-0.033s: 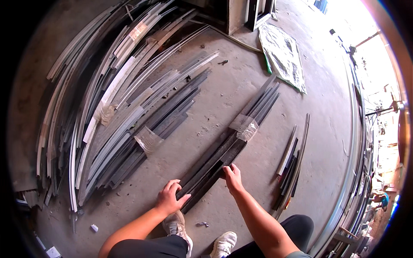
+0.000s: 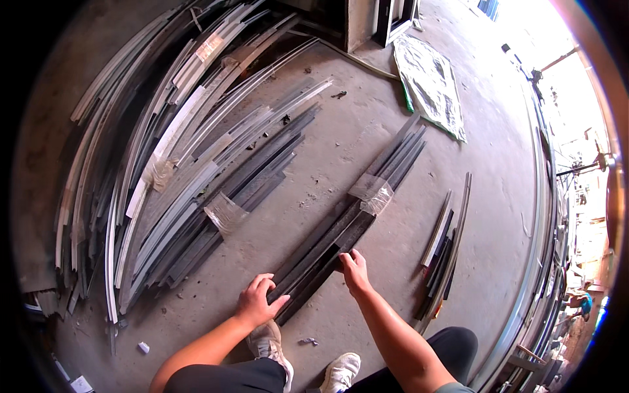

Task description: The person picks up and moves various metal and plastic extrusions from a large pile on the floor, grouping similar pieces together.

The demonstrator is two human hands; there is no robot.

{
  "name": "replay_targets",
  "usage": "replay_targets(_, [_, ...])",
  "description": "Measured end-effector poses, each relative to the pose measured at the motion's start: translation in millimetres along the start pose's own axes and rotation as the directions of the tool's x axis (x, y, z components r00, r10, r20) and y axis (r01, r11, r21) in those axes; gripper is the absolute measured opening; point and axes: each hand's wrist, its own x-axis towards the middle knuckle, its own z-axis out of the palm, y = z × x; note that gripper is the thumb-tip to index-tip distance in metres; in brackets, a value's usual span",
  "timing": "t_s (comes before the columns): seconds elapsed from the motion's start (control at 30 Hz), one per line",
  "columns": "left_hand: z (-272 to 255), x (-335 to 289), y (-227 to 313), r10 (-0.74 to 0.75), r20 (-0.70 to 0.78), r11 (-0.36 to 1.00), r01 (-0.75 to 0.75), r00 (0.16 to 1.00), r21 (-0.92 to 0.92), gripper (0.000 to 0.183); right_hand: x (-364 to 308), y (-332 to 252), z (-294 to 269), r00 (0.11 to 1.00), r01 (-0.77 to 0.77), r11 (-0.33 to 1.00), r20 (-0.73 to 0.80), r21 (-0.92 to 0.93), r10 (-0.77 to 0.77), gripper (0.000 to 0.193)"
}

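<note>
A long bundle of dark grey metal profiles [image 2: 321, 245] lies slantwise on the concrete floor before me, its near end by my shoes. Clear tape [image 2: 375, 195] wraps it around its middle. My left hand [image 2: 261, 300] curls round the left side of the near end, with the thumb across the end. On the bundle's right edge, a little farther up, my right hand [image 2: 355, 270] is closed, thumb and fingers pinched together. Its fingertips are partly hidden, and I cannot make out anything else between them.
Many taped grey and white profiles [image 2: 177, 177] lie piled on the left. Several shorter strips [image 2: 442, 259] rest to the right. A silvery plastic sheet [image 2: 429, 85] lies beyond the bundle, near a framed panel [image 2: 396, 19]. Long profiles [image 2: 540, 255] run along the right side.
</note>
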Motion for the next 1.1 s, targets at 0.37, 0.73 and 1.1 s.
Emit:
replay_targets(0.37, [-11.3,6.4,6.1,0.012,0.026,0.999,-0.013,1.000,0.032,0.040,4.2,5.5,-6.7,0.999,-0.006,1.000,0.034,0.016,0.006,0.021])
replay_targets(0.73, [-24.4,1.0,-16.5,0.232,-0.092,0.952,-0.207,0.968,0.224,0.045,-1.1,-6.7,4.8,0.998,0.070,0.954,0.017,-0.293,-0.068,0.043])
replay_targets(1.1, [-123.9,45.2,-60.6,-0.199,-0.434,0.801,0.401,0.879,0.445,0.080,-21.5,-30.2,8.8,0.965,0.090,0.787,-0.142,-0.610,-0.221,0.043])
